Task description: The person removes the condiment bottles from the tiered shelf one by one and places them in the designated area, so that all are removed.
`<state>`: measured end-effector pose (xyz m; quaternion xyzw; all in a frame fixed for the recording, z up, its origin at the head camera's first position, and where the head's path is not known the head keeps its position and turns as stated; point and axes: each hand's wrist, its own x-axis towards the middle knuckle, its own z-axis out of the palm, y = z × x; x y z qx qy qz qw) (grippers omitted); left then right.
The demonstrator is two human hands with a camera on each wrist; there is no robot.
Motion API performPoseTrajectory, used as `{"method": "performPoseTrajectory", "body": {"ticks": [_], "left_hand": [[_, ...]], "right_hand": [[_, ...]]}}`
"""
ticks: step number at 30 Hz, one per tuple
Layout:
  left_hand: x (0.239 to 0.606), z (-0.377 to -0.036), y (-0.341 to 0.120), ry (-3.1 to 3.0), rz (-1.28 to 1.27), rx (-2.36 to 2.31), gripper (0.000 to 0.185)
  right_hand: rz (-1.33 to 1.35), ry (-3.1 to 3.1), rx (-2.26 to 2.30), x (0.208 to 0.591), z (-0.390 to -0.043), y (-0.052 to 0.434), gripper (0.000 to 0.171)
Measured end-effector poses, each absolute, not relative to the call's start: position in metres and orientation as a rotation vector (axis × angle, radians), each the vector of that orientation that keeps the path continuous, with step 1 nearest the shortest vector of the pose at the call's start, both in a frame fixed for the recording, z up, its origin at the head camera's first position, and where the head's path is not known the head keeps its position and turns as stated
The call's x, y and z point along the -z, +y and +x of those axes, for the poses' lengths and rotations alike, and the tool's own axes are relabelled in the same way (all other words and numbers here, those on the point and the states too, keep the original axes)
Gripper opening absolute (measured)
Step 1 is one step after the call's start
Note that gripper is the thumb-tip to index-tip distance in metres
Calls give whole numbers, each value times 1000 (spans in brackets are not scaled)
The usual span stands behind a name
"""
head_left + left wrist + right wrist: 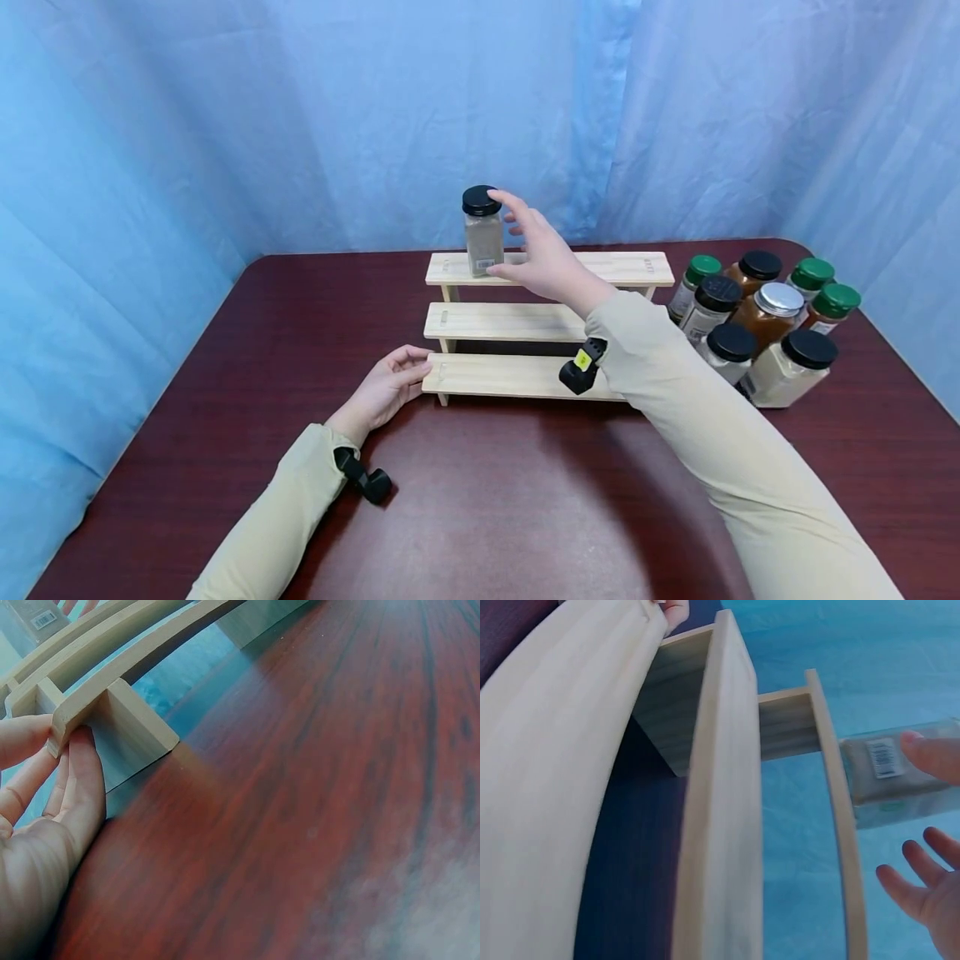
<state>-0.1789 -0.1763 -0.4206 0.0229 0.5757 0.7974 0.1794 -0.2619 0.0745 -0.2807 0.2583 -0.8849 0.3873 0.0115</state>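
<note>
A clear spice jar [483,237] with a black lid and greyish powder stands upright on the top step of a three-step pale wooden rack [510,375]. My right hand [525,242] is just right of it with the fingers spread. In the right wrist view one fingertip [934,754] touches the jar [900,780] by its barcode label, and the other fingers [930,892] stay apart from the glass. My left hand [390,383] lies flat on the table. Its straight fingers [45,817] rest against the left end of the rack's bottom step [120,712].
Several spice jars [757,325] with black, green and silver lids stand bunched on the table right of the rack. The dark red wooden table [480,500] reaches toward me. Blue curtains hang close behind and on both sides.
</note>
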Motion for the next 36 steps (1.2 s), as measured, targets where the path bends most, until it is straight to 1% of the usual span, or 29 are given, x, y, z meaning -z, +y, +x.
{"method": "performPoseTrajectory", "body": {"ticks": [16,36], "left_hand": [[422,-178,-176,1630,27,-2255,26],[425,-179,-177,1651,25,-2250,24]], "right_hand": [[762,-2612,-1395,294,-266,61,76],[811,-2539,-1359,301,-263,64,77]]}}
